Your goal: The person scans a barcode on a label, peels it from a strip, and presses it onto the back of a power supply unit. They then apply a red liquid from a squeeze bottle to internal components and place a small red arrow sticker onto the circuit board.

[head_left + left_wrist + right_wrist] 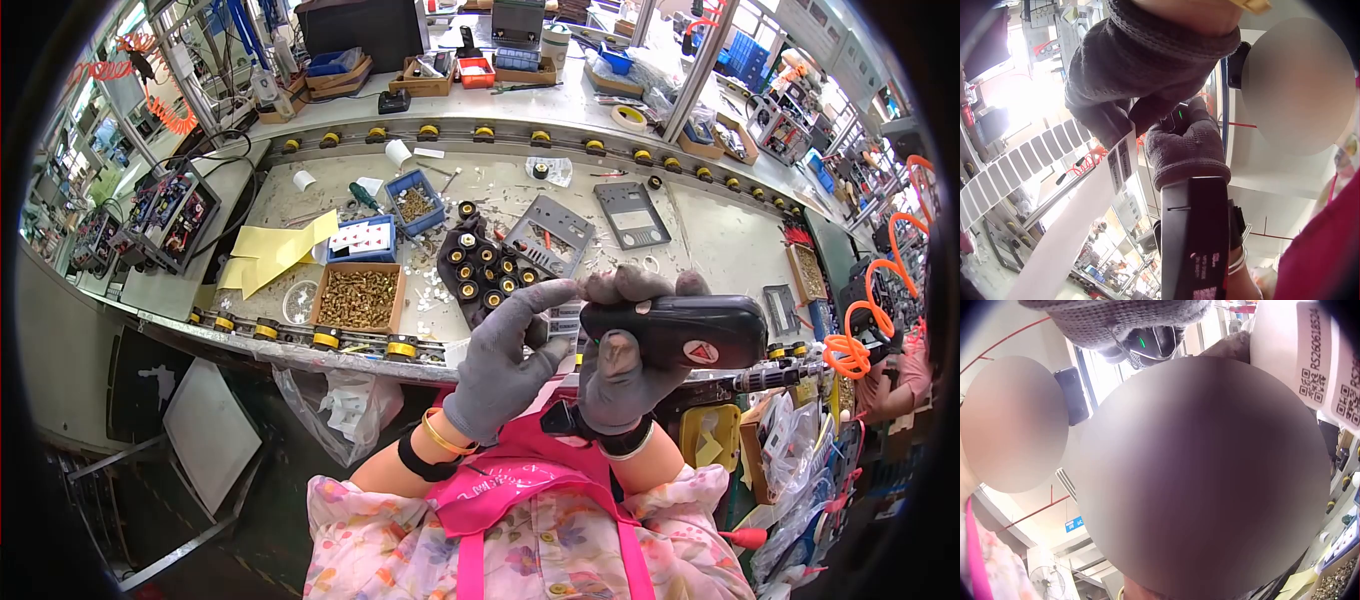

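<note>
In the head view both hands wear grey work gloves and meet above the bench's front edge. My right hand (625,370) grips a black rounded handheld device (670,330) with a red triangle sticker. In the left wrist view my right hand (1188,150) curls round the device, where a small green light (1180,115) shows. My left hand (505,360) pinches a white label strip (565,325) close beside the device's left end. That strip hangs down in the left wrist view, with printed labels (1120,164) near the fingers. QR codes show on the labels (1313,375) in the right wrist view.
Black round parts with brass centres (485,270) lie behind the left hand. Grey panels (548,238) are further back. A box of brass pieces (357,298), blue bins (413,203) and yellow paper (275,250) stand at left. An orange coiled hose (850,355) hangs at right.
</note>
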Available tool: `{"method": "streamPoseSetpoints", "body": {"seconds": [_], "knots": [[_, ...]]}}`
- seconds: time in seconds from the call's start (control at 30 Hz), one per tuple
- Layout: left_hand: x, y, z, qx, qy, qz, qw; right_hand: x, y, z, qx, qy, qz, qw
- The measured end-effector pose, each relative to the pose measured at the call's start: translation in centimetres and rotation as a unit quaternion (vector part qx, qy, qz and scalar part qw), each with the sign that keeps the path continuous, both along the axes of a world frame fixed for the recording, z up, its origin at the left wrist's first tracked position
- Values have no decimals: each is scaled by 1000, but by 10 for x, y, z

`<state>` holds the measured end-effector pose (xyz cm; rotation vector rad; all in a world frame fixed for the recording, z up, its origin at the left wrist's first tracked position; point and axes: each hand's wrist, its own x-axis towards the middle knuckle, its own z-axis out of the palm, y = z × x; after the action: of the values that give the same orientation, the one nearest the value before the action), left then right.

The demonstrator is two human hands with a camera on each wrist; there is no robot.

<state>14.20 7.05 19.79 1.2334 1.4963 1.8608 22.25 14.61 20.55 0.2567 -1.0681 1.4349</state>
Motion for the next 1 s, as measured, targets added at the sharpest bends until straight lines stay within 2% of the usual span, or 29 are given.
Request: {"method": "streamPoseSetpoints", "body": {"seconds": [0.23,0.53,0.73,0.83,1.0], "knots": [[5,-2,1,-11,-17,-3,1000,-7,7,3,65,2,-8,998],[3,-1,-2,-6,14,1,1000,-4,10,-3,78,-23,-8,997],[4,-2,-1,-20,6,-6,1000,-4,7,2,48,5,-23,999],[4,-2,-1,-21,14,-2,1000,-3,2,5,10,-28,-74,997],[5,-3,-1,-26,15,-3,1000,0,3,6,15,-48,-68,996]]}}
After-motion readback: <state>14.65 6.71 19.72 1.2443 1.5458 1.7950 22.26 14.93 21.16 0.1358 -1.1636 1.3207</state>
